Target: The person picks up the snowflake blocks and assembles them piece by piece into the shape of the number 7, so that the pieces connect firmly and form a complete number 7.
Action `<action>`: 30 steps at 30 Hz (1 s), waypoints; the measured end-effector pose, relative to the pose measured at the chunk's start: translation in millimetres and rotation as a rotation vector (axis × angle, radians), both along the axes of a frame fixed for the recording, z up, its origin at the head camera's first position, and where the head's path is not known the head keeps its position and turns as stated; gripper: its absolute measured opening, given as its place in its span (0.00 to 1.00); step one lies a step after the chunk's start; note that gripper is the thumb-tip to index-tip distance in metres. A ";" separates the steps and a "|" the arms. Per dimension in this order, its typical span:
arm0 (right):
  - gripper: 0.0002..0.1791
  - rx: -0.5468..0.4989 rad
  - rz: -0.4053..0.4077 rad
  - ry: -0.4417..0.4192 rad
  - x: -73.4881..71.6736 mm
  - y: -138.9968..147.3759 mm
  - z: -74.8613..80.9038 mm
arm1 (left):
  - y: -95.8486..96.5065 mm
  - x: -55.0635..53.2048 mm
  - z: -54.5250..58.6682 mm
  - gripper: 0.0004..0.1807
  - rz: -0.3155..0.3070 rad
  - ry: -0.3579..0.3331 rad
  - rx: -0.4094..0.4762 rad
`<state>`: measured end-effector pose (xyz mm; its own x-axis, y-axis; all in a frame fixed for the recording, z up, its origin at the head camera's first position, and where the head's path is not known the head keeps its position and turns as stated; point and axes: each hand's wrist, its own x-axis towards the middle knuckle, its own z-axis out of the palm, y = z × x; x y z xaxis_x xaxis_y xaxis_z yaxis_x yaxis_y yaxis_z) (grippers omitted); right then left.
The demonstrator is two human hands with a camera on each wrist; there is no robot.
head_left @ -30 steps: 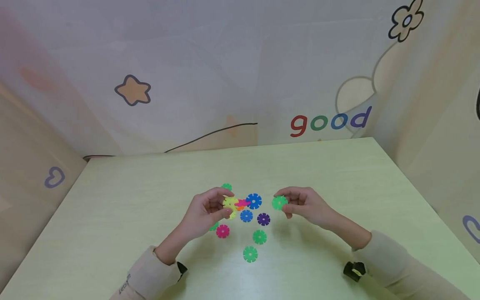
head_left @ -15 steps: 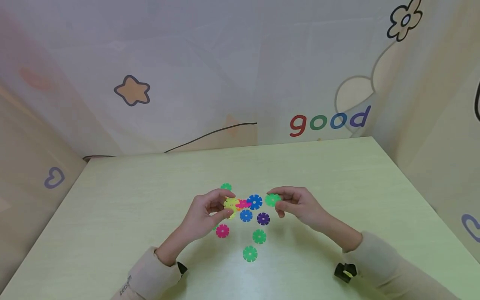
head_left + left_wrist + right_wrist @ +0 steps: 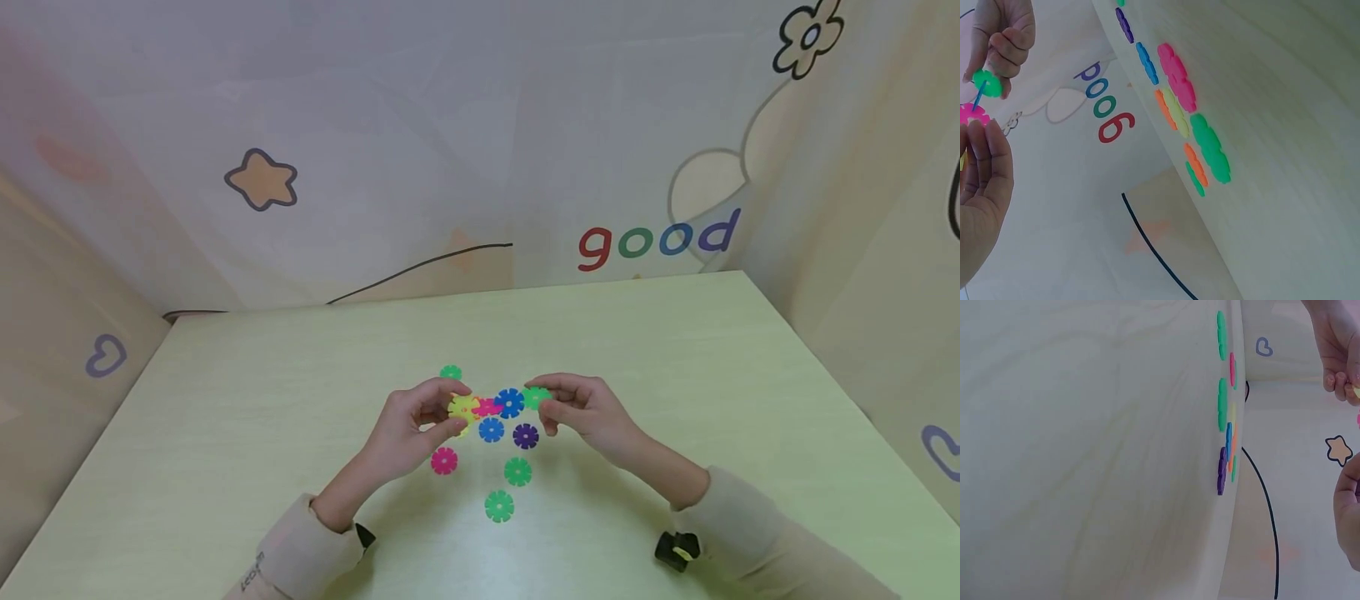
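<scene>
My left hand pinches a yellow notched plastic disc between thumb and fingers. A pink disc and a blue disc follow it in a row to the right. Between the thumb and fingers of my right hand is a green disc, its edge right at the blue one's rim. In the left wrist view the blue disc appears edge-on, reaching from the pink disc to the green disc. The right wrist view catches only a sliver of yellow disc at the left fingertips.
Loose discs lie on the pale table below the hands: a blue one, a purple one, a pink one and several green ones, such as the nearest green disc. A printed cloth hangs behind the table.
The right hand has moved left with the green disc, bringing it from a gap away up to the blue disc. My left hand stays nearly where it was.
</scene>
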<state>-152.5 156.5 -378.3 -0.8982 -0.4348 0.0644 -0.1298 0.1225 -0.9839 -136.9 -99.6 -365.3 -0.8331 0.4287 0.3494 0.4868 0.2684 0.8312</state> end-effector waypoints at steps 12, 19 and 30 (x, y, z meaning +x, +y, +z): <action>0.19 -0.044 -0.057 -0.017 5.0 -6.8 4.1 | 0.3 -0.5 -1.0 0.15 -0.003 -0.143 0.125; 0.21 -0.045 -0.083 -0.017 9.5 -12.1 6.2 | 3.6 1.3 0.9 0.20 -0.023 -0.299 0.193; 0.22 -0.110 -0.027 0.028 12.9 -17.3 4.1 | 8.2 2.4 -1.5 0.24 -0.075 -0.268 0.181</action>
<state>-139.7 139.2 -374.2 -0.9067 -0.3994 0.1352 -0.1553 0.0182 -0.9877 -134.5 -91.4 -366.8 -0.8741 0.4432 0.1987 0.2576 0.0760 0.9633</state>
